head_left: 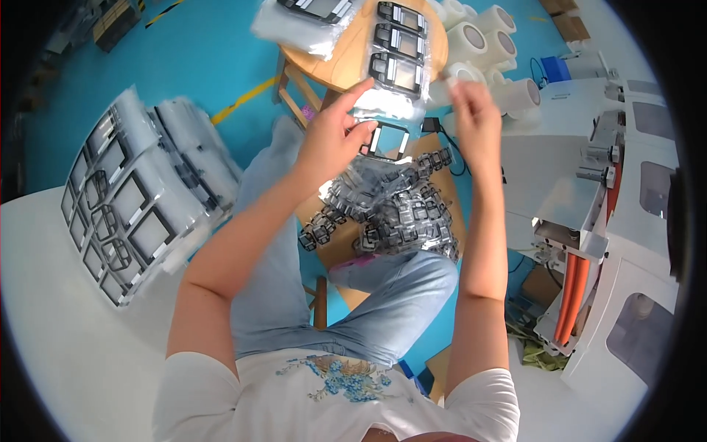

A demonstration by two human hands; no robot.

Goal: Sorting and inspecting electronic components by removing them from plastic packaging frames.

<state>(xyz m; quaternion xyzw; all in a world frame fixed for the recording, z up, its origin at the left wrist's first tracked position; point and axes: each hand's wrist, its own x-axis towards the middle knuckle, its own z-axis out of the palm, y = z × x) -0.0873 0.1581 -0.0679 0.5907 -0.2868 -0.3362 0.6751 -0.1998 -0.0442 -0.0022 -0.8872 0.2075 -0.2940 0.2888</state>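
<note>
Hands at a round wooden stool, seen from above. The left hand (335, 140) holds a clear film strip (392, 104) by its left edge: the thumb lies beside the lowest black frame (403, 144) on the strip, the index finger reaches forward along the edge, and the remaining fingers are curled. The film strip runs from the wooden stool (328, 65) over its near rim toward the person; three more black frames with pale windows lie in a row on its far part. The right hand (476, 118) is raised to the right of the strip, apart from it, with fingers drawn narrowly together; motion blur prevents telling whether they hold anything. Beside the strip, on the left of the seat, lies a stack of clear plastic packets (298, 33).

Below the strip, a tangled heap of smaller black frames in film (412, 214) rests on cardboard (331, 254), in front of the person's knee. At left, a white bench (66, 346) carries stacked frame sheets (140, 195), with three loose-looking dark frames (107, 221) on top. White rolls (501, 46) stand and lie beyond the right hand. At far right is a white machine (633, 276) with orange tubes (572, 295); yellow tape (247, 99) crosses the blue floor (191, 66).
</note>
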